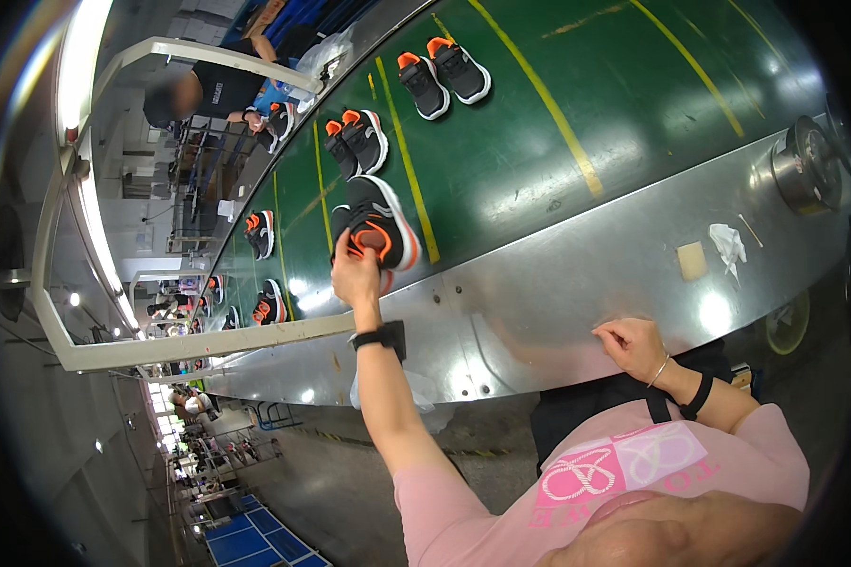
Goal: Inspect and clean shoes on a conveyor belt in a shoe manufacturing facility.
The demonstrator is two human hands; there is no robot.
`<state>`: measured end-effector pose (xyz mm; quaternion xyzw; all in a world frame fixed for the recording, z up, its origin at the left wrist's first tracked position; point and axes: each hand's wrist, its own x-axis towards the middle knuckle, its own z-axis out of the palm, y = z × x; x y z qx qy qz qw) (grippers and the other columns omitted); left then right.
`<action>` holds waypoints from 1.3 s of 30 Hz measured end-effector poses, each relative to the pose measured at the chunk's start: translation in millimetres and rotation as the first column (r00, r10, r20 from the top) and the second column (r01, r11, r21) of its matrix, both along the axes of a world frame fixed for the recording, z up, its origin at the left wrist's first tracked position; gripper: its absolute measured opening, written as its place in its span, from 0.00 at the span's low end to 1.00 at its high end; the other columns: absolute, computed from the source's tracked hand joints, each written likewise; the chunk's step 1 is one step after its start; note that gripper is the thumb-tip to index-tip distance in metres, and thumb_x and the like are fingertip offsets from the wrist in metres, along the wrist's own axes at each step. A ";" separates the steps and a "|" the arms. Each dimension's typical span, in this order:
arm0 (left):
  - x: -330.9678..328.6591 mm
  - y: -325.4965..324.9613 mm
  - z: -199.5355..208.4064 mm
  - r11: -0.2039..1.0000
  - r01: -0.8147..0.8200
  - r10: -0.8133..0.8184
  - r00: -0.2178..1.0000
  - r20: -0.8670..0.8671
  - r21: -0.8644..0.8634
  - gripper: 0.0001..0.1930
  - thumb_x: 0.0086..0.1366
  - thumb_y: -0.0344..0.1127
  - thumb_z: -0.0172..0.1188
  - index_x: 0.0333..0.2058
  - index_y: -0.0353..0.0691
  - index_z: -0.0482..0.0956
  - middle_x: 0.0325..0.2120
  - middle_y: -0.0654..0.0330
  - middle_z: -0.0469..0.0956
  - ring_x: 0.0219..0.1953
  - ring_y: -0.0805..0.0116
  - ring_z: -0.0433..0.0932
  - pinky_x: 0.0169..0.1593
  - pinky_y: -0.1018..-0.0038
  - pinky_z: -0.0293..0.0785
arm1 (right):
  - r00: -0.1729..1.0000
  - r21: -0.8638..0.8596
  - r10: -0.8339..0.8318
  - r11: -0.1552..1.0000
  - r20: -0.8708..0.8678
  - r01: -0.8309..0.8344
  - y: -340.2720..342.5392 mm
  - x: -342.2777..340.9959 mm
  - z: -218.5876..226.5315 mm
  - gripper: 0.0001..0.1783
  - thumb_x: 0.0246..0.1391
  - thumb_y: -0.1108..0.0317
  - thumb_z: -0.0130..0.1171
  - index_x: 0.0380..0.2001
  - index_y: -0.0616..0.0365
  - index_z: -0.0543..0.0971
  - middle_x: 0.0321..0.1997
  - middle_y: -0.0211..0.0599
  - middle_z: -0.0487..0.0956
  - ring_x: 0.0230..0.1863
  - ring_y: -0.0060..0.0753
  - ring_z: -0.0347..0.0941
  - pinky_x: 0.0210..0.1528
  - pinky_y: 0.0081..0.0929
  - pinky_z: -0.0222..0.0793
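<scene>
My left hand [355, 276] reaches over the green conveyor belt [515, 203], its fingers closed on the opening of a black sneaker [380, 203] with orange lining and a white sole. Part of a second dark shoe shows beside it, mostly hidden, and I cannot tell whether the hand holds that one too. Just beyond stands another pair of black and orange sneakers [364, 142]. My right hand [633, 347] rests at the near edge of the metal ledge [558, 293], its fingers curled in with nothing seen in them.
Further pairs of sneakers [449, 74] sit along the belt between yellow lines. A round metal container [806, 168], a tan pad [691, 262], crumpled white tissue [727, 244] and a small stick lie on the ledge. A pale frame [208, 347] crosses the belt at left. Across it, another person [227, 94] handles shoes.
</scene>
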<state>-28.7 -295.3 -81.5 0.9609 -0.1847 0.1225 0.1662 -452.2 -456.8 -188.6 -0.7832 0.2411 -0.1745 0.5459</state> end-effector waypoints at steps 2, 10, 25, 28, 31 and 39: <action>37.2 11.0 -15.8 0.986 -0.107 0.107 0.994 0.008 0.129 0.27 0.58 0.46 0.64 0.58 0.56 0.75 0.39 0.59 0.84 0.41 0.57 0.83 0.46 0.61 0.76 | 1.000 -0.015 -0.003 1.000 0.019 0.004 1.2 2.7 -1.9 0.05 0.54 0.69 0.61 0.29 0.56 0.85 0.21 0.39 0.79 0.20 0.39 0.74 0.25 0.32 0.68; 37.1 48.6 -86.8 0.955 -0.123 0.162 0.978 -0.131 0.268 0.37 0.57 0.54 0.65 0.65 0.63 0.64 0.66 0.51 0.60 0.70 0.51 0.54 0.59 0.30 0.54 | 0.999 -0.045 0.002 0.999 0.052 0.000 4.3 3.6 -12.4 0.04 0.53 0.71 0.61 0.29 0.56 0.84 0.19 0.37 0.77 0.19 0.37 0.73 0.24 0.31 0.67; -243.1 124.5 -148.4 0.970 0.159 -0.145 0.986 -0.086 0.186 0.27 0.70 0.45 0.50 0.66 0.53 0.64 0.70 0.43 0.50 0.70 0.38 0.49 0.66 0.44 0.47 | 0.996 -0.106 -0.045 0.993 0.075 0.053 6.7 1.8 -20.0 0.04 0.53 0.70 0.62 0.29 0.55 0.84 0.19 0.38 0.77 0.18 0.36 0.73 0.23 0.30 0.66; -245.3 117.4 -146.0 0.986 0.105 -0.104 0.994 -0.010 0.127 0.23 0.68 0.42 0.51 0.62 0.51 0.71 0.68 0.47 0.57 0.69 0.43 0.55 0.66 0.48 0.51 | 0.996 -0.118 -0.052 0.991 0.078 0.061 7.2 1.7 -21.4 0.04 0.53 0.70 0.62 0.28 0.55 0.84 0.19 0.38 0.77 0.18 0.36 0.73 0.23 0.31 0.66; -244.7 115.4 -148.6 0.992 0.109 -0.113 0.992 0.061 0.064 0.22 0.66 0.39 0.52 0.58 0.49 0.76 0.66 0.49 0.63 0.66 0.45 0.60 0.65 0.52 0.55 | 0.995 -0.141 -0.053 0.988 0.081 0.064 6.5 -2.9 -24.4 0.04 0.53 0.70 0.62 0.28 0.56 0.84 0.19 0.38 0.77 0.18 0.37 0.73 0.23 0.31 0.66; -254.2 120.9 -162.0 0.995 0.095 -0.092 0.986 0.137 -0.017 0.22 0.60 0.34 0.52 0.54 0.49 0.79 0.62 0.54 0.70 0.64 0.48 0.66 0.64 0.54 0.59 | 0.985 -0.241 -0.041 0.967 0.169 0.082 3.5 -4.3 -22.1 0.03 0.52 0.71 0.62 0.27 0.55 0.83 0.19 0.38 0.76 0.19 0.40 0.73 0.23 0.33 0.66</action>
